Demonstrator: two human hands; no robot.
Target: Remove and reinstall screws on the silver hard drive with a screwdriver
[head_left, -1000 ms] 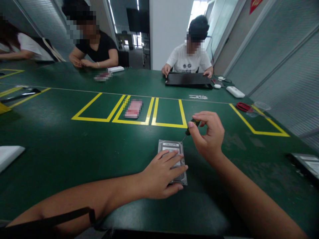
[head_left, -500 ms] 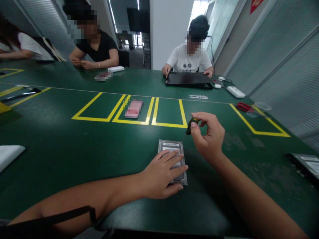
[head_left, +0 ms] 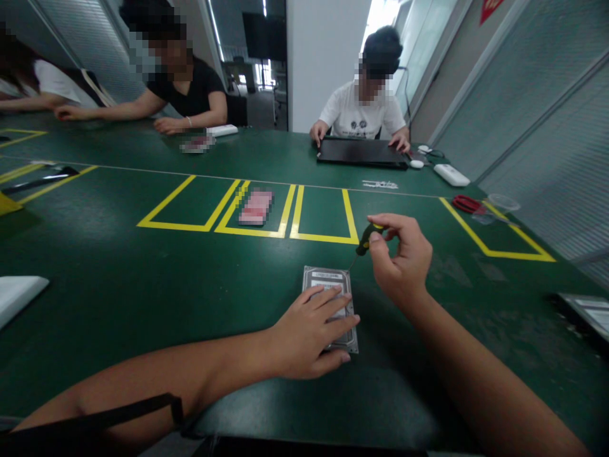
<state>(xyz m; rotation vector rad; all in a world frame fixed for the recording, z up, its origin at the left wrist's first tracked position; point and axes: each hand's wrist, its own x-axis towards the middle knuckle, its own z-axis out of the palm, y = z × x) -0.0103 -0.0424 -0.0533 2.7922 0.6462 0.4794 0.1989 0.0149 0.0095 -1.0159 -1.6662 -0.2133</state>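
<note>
A silver hard drive (head_left: 327, 275) with white labels lies flat on the green table (head_left: 190, 285). Across it rests my left hand (head_left: 316, 330), fingers spread and pressing on its top; much of the label is hidden beneath. My right hand (head_left: 402, 254) grips a screwdriver (head_left: 367, 238) with a dark green and yellow handle, thumb on the side and index finger over the end. The screwdriver is tilted, and its thin shaft reaches down to the drive's far right corner. Whether the tip sits in a screw is too small to tell.
Yellow tape outlines (head_left: 323, 240) mark the table, one around a pink blurred item (head_left: 255, 207). A red tool (head_left: 467, 204) lies at right, near a dark-edged device (head_left: 585, 314). Opposite, a person holds a black panel (head_left: 361, 152). A white object (head_left: 21, 295) lies at left.
My right hand and the screwdriver handle have shifted slightly right. My left hand and the drive stay put. Across the table, one person has stretched an arm leftward; another has tilted the black panel.
</note>
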